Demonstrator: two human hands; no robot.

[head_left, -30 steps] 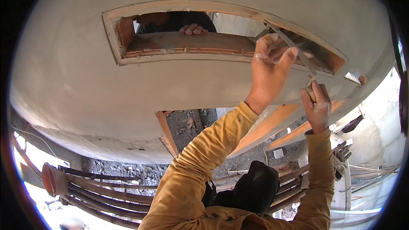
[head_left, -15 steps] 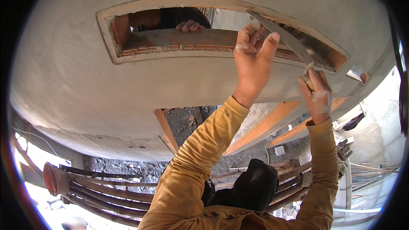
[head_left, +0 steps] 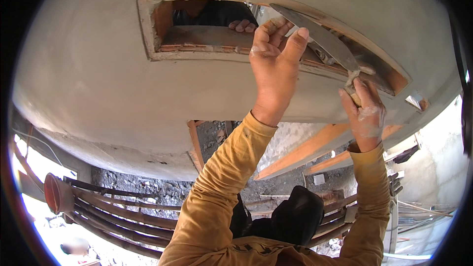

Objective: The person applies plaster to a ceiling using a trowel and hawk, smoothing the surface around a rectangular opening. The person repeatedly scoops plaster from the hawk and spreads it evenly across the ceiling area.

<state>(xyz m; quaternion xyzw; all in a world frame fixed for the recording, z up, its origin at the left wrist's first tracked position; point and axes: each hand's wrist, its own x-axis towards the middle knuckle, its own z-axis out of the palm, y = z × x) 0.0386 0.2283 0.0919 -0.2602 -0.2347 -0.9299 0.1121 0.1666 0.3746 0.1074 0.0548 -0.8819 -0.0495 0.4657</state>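
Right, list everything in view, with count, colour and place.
wall: one, grey, across the view
framed opening: one, brownish, upper centre
small opening: one, whitish, right
co-worker's hand: one, bare, on the opening's ledge
trowel: one, grey blade, across the opening's right part
wooden beams: at least two, orange-brown, lower right
poles: several, brown, below
bucket-like container: one, orange-brown, lower left
rubble: uncounted, grey, below
sleeves: two, mustard, forearms
left hand: one, white-smudged, before the opening
right hand: one, white-smudged, gripping the trowel's handle

your trowel, in your right hand, lies before the wall opening; your left hand, left of your right.
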